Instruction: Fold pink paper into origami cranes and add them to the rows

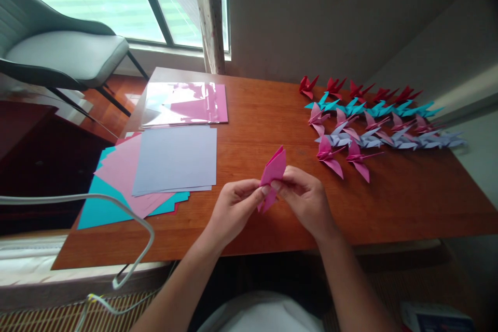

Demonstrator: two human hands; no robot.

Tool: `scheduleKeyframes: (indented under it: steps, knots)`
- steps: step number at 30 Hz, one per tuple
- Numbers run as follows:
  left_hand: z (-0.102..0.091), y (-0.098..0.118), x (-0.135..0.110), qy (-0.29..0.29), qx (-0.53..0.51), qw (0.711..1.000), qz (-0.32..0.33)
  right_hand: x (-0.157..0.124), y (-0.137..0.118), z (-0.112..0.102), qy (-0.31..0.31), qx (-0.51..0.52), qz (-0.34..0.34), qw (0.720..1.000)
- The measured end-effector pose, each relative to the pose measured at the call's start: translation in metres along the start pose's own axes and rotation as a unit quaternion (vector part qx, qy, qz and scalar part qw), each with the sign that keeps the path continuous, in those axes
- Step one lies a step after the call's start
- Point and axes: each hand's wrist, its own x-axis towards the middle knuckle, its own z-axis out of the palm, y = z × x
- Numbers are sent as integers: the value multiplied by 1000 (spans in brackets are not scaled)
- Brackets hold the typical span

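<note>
Thumbs and fingers of the left hand (236,203) and the right hand (306,196) are clamped in a pinching grip on a folded pink paper (274,167), tilted, just below the centre of the frame, over the bench (252,114). Right of it sit two magenta cranes (330,156); beyond these, toward the upper right, run rows of lavender, pink, turquoise and red cranes (358,91). At left, a lavender sheet (179,158) overlaps pink and turquoise sheets (103,201), below a glossy packet (190,106); a chair (66,57) stands upper left
</note>
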Motion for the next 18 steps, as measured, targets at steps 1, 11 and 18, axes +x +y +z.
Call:
scheduleKeyframes:
  steps: [1, 11, 18]
  knots:
    - [0, 0, 0, -6, -1, 1000, -4, 0, 0, 0, 1, 4, -3, 1000]
    - [0, 3, -1, -21, 5, 1000, -8, -1, -3, 0, -4, 41, 16, 999]
    - [0, 2, -1, -24, 2, 1000, -4, -2, 0, 2, 7, 42, 20, 999]
